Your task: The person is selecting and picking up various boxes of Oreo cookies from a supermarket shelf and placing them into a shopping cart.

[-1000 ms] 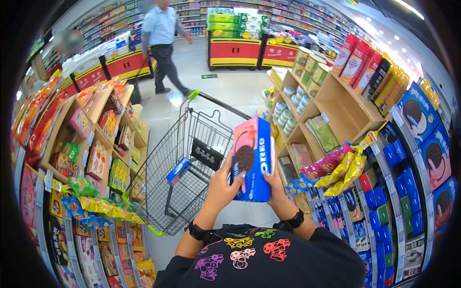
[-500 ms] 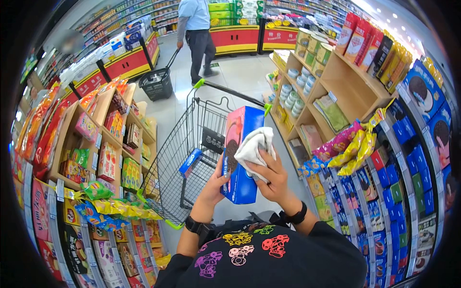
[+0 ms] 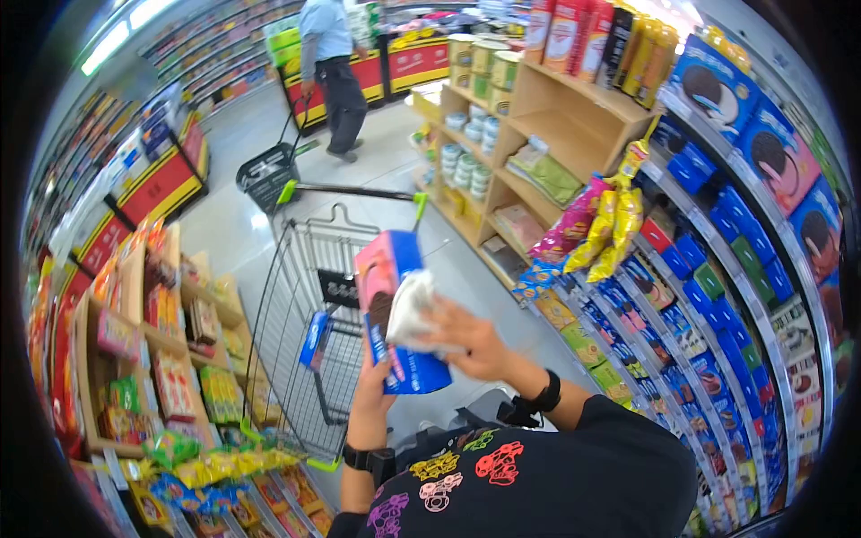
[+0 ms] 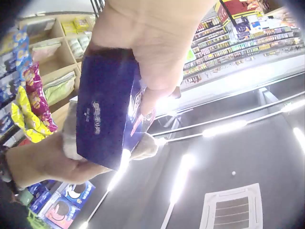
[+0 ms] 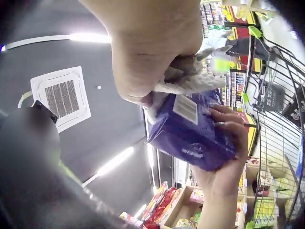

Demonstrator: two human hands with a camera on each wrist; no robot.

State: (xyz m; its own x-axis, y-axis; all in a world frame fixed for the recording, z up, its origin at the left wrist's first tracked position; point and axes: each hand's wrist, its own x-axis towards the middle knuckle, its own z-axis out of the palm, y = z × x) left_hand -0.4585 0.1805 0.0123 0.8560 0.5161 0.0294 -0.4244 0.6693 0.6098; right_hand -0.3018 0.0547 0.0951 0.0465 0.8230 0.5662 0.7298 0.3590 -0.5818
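Holding a blue-and-pink cookie box upright, slightly tilted: left hand, fingers curled round its lower part. Right hand pressing a bunched white cloth to the box, fingers closed on the cloth, blurred in head view. Box in midair, before the shopping cart; smaller blue pack inside cart. Beyond: person in light-blue shirt, black basket alongside.
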